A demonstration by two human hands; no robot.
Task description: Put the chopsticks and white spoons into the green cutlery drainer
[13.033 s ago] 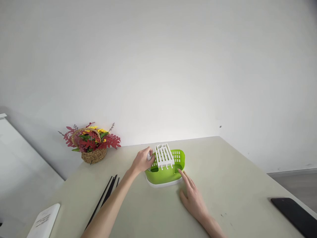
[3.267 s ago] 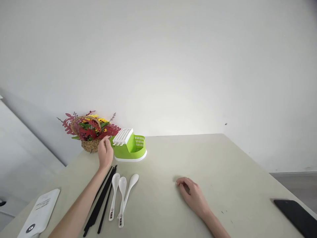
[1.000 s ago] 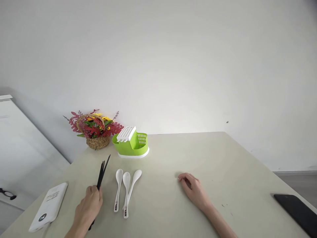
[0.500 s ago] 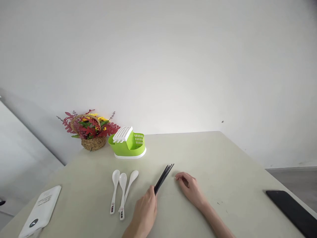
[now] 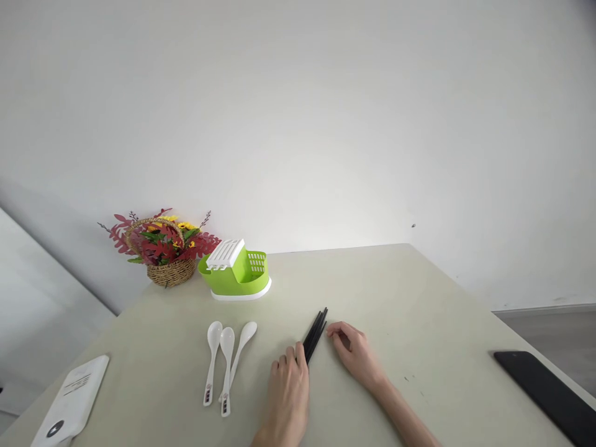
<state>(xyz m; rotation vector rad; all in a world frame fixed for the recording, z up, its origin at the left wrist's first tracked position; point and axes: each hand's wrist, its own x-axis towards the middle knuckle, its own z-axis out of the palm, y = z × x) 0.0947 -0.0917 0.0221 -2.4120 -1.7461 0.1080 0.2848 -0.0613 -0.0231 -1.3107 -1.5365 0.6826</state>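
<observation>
My left hand [image 5: 288, 388] is low over the table, its fingers closed around the near part of a bundle of black chopsticks [image 5: 316, 332]. The chopsticks lie at a slant with their far tips slightly fanned, and my palm hides their near ends. Just to the right, my right hand [image 5: 357, 355] rests on the table, its fingers loosely curled in and the tips together, close to the chopsticks but holding nothing visible. Left of my left hand lie three white spoons [image 5: 227, 366] with small printed marks on their handles; two of the handles cross.
Behind the spoons stands a green cutlery holder [image 5: 237, 282] with a white slotted top and base. A wicker basket of artificial flowers [image 5: 170, 272] is beside it against the wall. A white power bank [image 5: 72, 397] lies at left, a black phone [image 5: 544, 391] at the right edge.
My left hand has moved slightly right and lowered the chopsticks onto the table, its fingers now flatter over them. My right hand stays in place. The view has shifted slightly.
</observation>
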